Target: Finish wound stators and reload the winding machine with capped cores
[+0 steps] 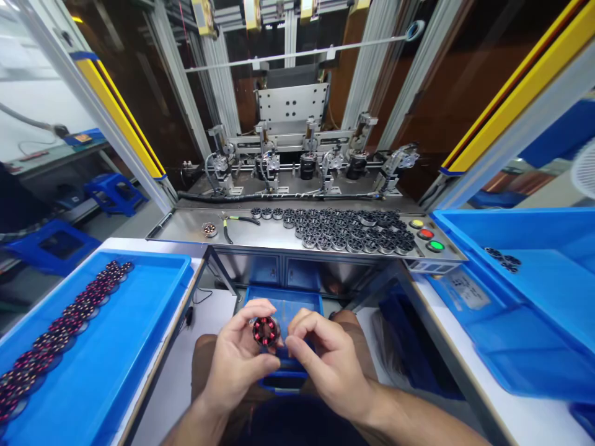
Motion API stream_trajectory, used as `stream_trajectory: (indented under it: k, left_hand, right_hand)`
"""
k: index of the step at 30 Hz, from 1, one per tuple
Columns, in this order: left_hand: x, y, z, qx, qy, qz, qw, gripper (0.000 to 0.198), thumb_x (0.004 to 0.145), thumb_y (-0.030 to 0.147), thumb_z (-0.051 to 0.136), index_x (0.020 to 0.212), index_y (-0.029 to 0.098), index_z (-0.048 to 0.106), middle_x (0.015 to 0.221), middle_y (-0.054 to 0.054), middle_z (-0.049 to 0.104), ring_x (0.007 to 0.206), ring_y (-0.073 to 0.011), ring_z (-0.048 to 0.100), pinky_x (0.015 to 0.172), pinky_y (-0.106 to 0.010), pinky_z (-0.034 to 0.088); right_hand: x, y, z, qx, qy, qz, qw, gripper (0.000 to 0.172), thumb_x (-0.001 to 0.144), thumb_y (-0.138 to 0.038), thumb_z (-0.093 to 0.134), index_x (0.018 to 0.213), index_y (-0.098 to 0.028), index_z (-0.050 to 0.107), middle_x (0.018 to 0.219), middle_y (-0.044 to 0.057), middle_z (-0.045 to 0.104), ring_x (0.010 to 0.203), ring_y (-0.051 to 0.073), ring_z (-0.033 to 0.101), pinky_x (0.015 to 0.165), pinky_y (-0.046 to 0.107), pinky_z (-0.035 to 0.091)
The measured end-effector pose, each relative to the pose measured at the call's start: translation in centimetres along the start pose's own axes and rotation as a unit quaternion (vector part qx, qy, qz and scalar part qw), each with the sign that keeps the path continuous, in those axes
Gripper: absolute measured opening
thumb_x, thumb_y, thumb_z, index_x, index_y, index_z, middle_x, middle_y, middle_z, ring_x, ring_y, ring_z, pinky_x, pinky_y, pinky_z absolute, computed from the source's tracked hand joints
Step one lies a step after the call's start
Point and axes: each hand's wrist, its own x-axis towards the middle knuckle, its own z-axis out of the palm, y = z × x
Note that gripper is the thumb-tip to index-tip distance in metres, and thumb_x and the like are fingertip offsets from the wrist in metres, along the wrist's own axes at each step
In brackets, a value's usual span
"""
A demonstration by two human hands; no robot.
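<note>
Ahead, a metal machine (292, 102) stands behind a steel counter (186, 224). To the left, a blue tray (134, 322) bears a line of red-wound cores (69, 321). Low in the middle, the right hand (331, 354) curls, thumb and forefinger drawn together — whether they pinch anything, I cannot tell. Just beside it, the left hand (236, 356) grasps a single round core (266, 332) — red-wound, between thumb and fingers, its coils showing.
</note>
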Motion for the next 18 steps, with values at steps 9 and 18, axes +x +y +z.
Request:
stream_trajectory:
  k: [9,18]
  left_hand:
    - [-1.2,0.4,-0.3,0.276,0.072,0.182,0.941,0.038,0.070,0.009,0.077,0.104,0.023,0.069,0.102,-0.007,0.072,0.098,-0.0231,0.068,0.079,-0.031,0.060]
    - [-1.3,0.9,-0.2,0.292,0.054,0.193,0.935,0.040,0.070,0.006,0.077,0.104,0.024,0.069,0.102,-0.005,0.072,0.093,-0.0193,0.071,0.076,-0.025,0.060]
  right_hand:
    - [0.8,0.0,0.7,-0.024,-0.043,-0.030,0.998,0.019,0.091,-0.036,0.061,0.080,-0.021,0.056,0.078,0.003,0.056,0.076,0.017,0.054,0.069,0.031,0.046]
    - [0.8,0.2,1.3,-0.037,0.018,-0.051,0.998,0.018,0.093,-0.028,0.056,0.076,-0.021,0.055,0.073,0.002,0.056,0.070,0.017,0.054,0.065,0.031,0.046]
